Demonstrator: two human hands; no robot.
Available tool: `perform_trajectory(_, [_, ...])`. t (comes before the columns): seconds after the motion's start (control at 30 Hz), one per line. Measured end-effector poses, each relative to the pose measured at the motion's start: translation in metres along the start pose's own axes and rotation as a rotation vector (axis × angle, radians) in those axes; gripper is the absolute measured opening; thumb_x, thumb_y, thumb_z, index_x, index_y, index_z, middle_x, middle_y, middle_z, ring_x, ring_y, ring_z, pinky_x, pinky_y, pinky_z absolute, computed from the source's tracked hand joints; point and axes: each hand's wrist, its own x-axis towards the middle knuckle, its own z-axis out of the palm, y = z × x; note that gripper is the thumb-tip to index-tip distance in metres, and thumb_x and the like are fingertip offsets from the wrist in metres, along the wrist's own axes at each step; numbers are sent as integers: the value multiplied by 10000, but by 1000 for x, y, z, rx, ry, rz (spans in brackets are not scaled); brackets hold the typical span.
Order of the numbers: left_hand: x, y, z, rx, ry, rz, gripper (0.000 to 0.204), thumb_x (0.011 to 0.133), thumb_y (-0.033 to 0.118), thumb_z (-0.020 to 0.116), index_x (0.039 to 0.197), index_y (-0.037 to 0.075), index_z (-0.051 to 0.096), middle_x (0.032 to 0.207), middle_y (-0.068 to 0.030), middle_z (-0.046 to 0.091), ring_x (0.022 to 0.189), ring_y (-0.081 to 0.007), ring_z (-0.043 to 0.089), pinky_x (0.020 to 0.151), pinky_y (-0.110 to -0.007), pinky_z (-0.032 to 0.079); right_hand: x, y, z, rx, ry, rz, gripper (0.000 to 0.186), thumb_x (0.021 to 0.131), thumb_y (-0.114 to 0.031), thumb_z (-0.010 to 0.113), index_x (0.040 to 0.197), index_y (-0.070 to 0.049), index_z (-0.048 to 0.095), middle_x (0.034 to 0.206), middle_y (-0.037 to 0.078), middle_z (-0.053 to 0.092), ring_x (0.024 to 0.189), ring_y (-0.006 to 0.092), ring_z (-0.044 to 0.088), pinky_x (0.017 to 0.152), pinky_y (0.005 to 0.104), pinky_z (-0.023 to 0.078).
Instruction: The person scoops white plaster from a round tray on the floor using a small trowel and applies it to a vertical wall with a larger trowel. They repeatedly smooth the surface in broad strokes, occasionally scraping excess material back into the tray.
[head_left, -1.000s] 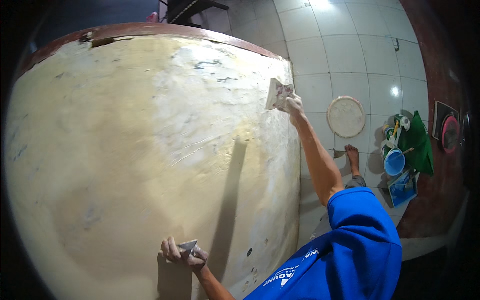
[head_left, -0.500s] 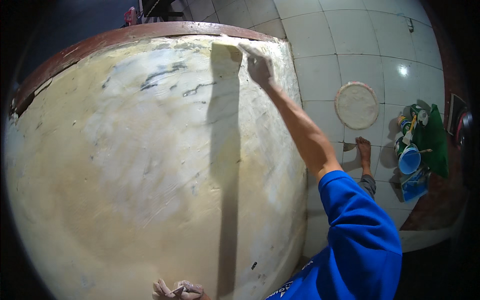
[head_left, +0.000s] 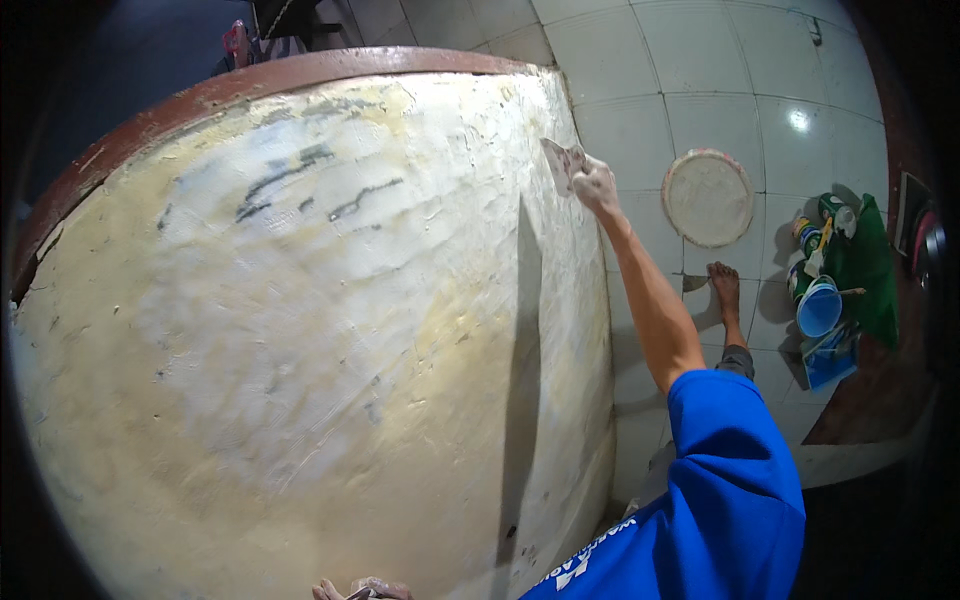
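My right hand, dusted with white, is closed round a putty knife. The knife's flat blade lies at or against the wall near its right-hand edge. The wall is patchy white and cream, with dark streaks in its upper part. At the lower edge my left hand shows only in part, its fingers whitened and bent; what they hold, if anything, I cannot make out.
A reddish-brown trim runs along the wall's far edge. On the tiled floor are a round pale lid, a blue bucket, several cans and green cloth. My bare foot stands near the lid.
My right hand has moved right and nearer along the wall with the putty knife, whose blade now shows more plainly. My left hand has sunk slightly lower in the picture.
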Motion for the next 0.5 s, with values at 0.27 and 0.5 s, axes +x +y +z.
perform_trajectory(0.27, [10,3,0,21,22,-59,388,938,234,468,1243,-7,476,1275,-221,589,1126,-389,609,1094,-614,344,11,-5,65,258,0,-80,353,873,-326,596,946,-15,746,736,177,700,689,262,692,656,382,531])
perform_trajectory(0.5, [19,0,-6,97,21,-58,463,979,435,481,1248,68,569,1064,-74,622,885,-208,575,767,-396,421,-194,-222,62,105,-42,-745,424,996,-155,556,1418,-179,586,896,142,708,707,209,665,545,338,529])
